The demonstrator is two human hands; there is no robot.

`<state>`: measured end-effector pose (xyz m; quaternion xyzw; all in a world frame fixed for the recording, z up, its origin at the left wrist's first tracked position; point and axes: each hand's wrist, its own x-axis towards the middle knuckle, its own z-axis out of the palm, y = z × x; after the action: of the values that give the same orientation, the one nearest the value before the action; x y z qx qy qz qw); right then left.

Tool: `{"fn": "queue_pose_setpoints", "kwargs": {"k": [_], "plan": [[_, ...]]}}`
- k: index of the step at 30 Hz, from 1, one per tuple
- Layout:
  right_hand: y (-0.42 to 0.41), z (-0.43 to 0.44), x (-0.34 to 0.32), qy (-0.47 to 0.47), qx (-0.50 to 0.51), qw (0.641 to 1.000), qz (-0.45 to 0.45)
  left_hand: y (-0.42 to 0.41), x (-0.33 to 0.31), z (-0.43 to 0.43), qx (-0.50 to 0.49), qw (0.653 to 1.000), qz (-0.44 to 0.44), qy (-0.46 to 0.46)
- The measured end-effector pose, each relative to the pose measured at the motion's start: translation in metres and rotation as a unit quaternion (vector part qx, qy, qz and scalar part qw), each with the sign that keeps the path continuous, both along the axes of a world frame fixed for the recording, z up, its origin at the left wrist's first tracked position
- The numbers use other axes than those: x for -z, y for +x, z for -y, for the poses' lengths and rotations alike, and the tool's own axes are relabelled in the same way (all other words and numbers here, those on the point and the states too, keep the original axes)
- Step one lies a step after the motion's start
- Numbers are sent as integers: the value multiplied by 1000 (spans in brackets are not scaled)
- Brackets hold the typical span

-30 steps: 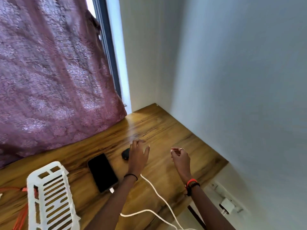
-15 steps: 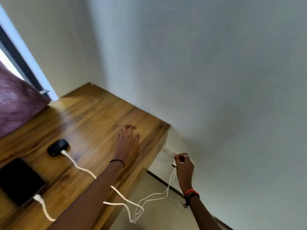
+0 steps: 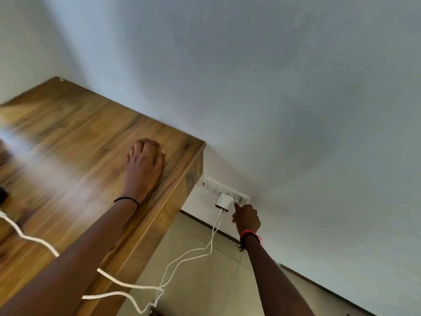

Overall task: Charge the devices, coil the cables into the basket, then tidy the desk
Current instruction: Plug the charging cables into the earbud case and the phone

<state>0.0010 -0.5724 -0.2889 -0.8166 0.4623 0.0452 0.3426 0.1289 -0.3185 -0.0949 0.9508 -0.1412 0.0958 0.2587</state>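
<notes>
The right hand [image 3: 247,218] reaches low beside the desk [image 3: 91,137], its index finger [image 3: 237,205] stretched out and the other fingers folded into the palm, holding nothing. The fingertip sits at the wall socket plate [image 3: 243,198], just to the right of the white charger [image 3: 224,200] plugged into it; whether the tip presses a switch or only touches the plate is hard to tell from this angle. Two thin white cables [image 3: 213,233] drop from the charger's lower end, pass just left of that hand's wrist and sag over the tiled floor [image 3: 205,281]. The left hand [image 3: 144,163] lies palm down on the desk near its far right corner, fingertips slightly bent, gripping nothing. A thicker white cable [image 3: 34,241] runs across the desktop well to the left of that forearm, passes under it and goes over the desk edge. Far left of the left hand, a dark, blurred object [image 3: 2,195] sits at the frame's edge.
</notes>
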Motion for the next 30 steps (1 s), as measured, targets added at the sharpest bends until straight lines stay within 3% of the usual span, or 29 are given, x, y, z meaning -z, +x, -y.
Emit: {"fn": "queue_pose_setpoints", "kwargs": {"k": [9, 30], "plan": [[13, 13, 39, 9, 19, 999, -28, -2, 0, 3, 0, 1000, 5, 3], [18, 3, 2, 108, 67, 992, 25, -3, 2, 1, 2, 1000, 19, 3]]}}
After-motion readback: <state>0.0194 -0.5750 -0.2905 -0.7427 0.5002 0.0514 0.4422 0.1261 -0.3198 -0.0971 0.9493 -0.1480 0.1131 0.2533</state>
